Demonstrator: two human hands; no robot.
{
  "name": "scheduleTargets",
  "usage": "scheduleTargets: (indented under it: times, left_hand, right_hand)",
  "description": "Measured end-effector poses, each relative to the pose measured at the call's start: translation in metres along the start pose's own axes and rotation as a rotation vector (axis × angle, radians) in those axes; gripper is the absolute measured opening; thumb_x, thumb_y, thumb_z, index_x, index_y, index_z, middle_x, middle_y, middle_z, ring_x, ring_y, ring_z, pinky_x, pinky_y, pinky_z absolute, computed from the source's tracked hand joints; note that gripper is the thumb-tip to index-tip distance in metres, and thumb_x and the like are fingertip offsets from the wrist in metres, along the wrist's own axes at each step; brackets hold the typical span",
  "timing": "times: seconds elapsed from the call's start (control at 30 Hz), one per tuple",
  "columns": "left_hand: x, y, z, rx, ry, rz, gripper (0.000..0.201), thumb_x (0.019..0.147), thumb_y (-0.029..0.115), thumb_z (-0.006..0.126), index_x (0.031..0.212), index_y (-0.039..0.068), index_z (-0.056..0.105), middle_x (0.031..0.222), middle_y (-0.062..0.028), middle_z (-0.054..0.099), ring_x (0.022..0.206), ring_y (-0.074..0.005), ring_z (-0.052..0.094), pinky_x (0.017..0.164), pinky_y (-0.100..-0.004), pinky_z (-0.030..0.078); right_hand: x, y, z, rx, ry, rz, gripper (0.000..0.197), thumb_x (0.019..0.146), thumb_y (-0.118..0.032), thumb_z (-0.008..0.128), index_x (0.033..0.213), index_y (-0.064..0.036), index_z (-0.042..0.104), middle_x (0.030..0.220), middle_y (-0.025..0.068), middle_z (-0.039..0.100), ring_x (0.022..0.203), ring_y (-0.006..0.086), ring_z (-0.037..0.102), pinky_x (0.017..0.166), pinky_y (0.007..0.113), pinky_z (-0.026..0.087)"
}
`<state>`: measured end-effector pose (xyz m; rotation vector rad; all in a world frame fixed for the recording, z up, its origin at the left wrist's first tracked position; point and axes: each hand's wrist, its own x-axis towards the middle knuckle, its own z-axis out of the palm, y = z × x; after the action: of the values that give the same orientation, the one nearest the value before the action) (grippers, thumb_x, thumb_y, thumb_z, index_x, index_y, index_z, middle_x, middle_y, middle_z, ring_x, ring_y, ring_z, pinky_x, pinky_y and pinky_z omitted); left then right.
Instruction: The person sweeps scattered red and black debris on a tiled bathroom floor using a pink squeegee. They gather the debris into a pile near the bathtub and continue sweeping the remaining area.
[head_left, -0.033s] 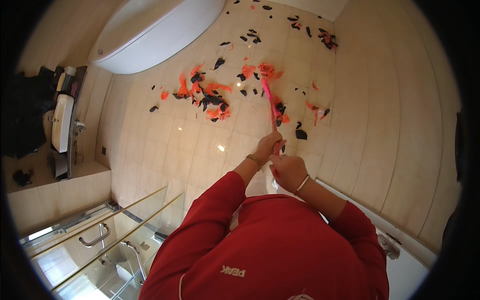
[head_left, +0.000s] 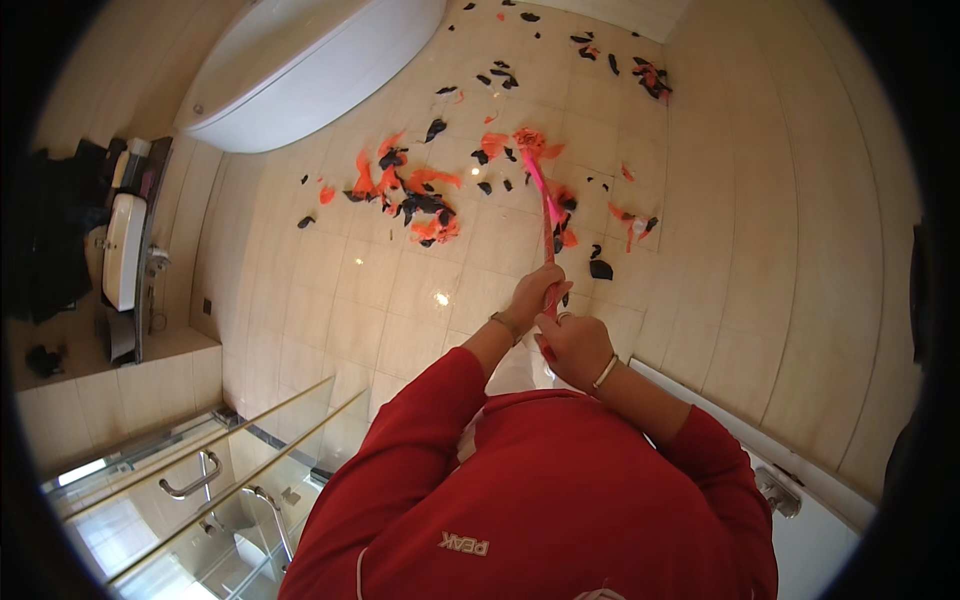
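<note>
A broom (head_left: 541, 190) with a bright pink head and a reddish handle stretches forward from me over the tiled floor. My left hand (head_left: 535, 295) is closed round the handle. Nearer my body, my right hand (head_left: 577, 350) is closed round its upper end. The bristles cannot be made out. Scraps lie around the broom head: a crumpled orange clump (head_left: 529, 140) at its far tip, and mixed orange and black pieces (head_left: 566, 215) along its right side. To the left spreads a larger heap of orange and black scraps (head_left: 408, 190).
More scraps (head_left: 652, 78) lie at the far right, with loose black pieces (head_left: 500, 75) farther back. A white bathtub (head_left: 310, 80) stands at the far left. A washbasin (head_left: 124, 250) is on the left, glass doors (head_left: 230, 460) at the lower left. A tiled wall (head_left: 780, 200) rises on the right.
The view has shifted very slightly. The pink broom head looks slightly turned, with more of its near end showing; both hands keep their grip.
</note>
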<state>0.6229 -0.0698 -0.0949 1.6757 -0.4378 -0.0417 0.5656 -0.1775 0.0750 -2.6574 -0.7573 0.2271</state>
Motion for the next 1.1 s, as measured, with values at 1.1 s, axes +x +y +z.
scheduleTargets:
  times: [1.1]
  left_hand:
    - [0.018,0.16,0.055,-0.638,-0.88,-0.647,0.018,0.085,0.012,0.07,0.078,0.006,0.055,0.089,-0.001,0.061,0.086,-0.0088,0.055,0.08,-0.025,0.043]
  right_hand:
    - [-0.136,0.085,0.101,0.175,-0.005,0.746,0.028,0.08,-0.043,0.061,0.081,-0.0163,0.067,0.072,0.0102,0.068,0.067,0.0313,0.067,0.055,0.043,0.051]
